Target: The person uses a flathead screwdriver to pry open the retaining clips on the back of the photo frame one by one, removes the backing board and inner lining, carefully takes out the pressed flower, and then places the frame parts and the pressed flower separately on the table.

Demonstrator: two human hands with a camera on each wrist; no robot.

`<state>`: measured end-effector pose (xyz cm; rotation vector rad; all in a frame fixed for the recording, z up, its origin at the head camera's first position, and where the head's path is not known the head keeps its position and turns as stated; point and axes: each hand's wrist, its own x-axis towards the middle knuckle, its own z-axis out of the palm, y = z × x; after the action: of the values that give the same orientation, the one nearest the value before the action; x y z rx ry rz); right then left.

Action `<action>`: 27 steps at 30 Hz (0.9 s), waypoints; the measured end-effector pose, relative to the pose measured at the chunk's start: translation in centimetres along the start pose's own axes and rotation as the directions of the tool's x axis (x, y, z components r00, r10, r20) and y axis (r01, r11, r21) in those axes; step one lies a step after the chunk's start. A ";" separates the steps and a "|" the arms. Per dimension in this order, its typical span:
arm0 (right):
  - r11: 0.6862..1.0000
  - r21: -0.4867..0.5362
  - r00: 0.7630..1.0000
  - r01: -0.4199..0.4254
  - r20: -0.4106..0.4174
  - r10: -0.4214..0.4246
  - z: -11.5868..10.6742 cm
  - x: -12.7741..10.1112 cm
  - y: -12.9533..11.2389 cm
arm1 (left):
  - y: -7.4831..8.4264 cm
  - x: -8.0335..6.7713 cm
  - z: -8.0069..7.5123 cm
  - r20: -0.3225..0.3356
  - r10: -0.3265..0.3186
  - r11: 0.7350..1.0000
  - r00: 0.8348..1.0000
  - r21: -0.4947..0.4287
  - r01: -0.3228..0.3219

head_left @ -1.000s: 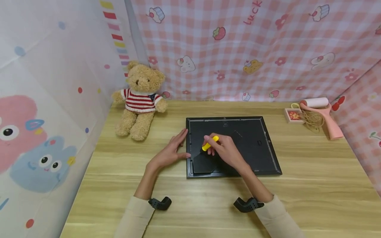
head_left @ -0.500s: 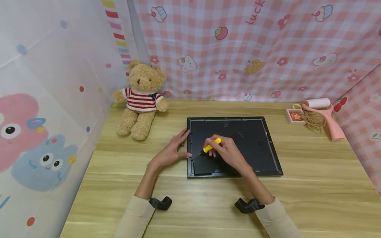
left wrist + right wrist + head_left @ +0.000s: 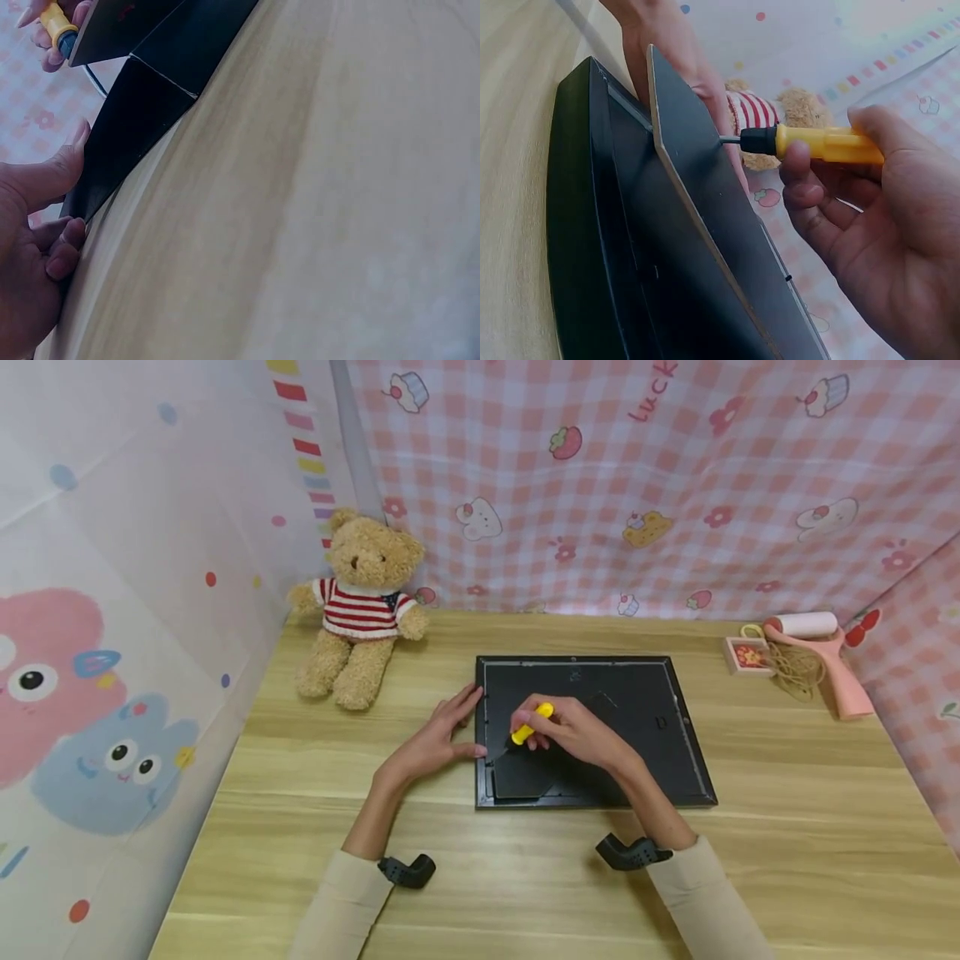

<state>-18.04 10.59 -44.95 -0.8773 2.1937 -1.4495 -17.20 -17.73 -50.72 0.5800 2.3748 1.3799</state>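
Observation:
A black picture frame (image 3: 630,752) lies face down on the table, its back panel up. Over its lower left part, the stand flap (image 3: 697,165) is lifted at an angle in the right wrist view. My right hand (image 3: 573,731) grips a screwdriver (image 3: 832,144) by its yellow handle. The thin metal shaft passes behind the flap's edge, and its tip is hidden there. My left hand (image 3: 423,750) rests against the frame's left side, thumb and fingertips touching the black edge; the left wrist view shows that thumb (image 3: 64,165) on the rim.
Behind the left hand sits a teddy bear (image 3: 363,606) in a striped sweater. At the back right lie a small box (image 3: 748,657), a bundle of twine (image 3: 795,670) and a pink-handled lint roller (image 3: 843,681). Patterned cloth (image 3: 600,485) hangs along the table's back.
The head view has shifted slightly, moving everything a little to the right. Against the frame, the screwdriver handle has tilted slightly, while both hands stay in nearly the same places.

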 end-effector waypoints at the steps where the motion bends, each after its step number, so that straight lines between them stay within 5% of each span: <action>1: 1.000 0.011 1.000 0.005 0.010 -0.005 0.0 -0.1 0.1 | 0.0 0.0 0.0 0.002 0.001 1.000 1.000 0.000 -0.001; 27: 0.965 0.264 0.992 0.000 -0.120 0.033 1.3 -2.6 4.4 | -0.5 0.2 0.1 -0.012 0.037 0.999 0.999 0.024 -0.037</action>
<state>-16.61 12.67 -49.63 -0.6924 2.0217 -1.7794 -17.41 -17.74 -51.20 0.6268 2.4050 1.3757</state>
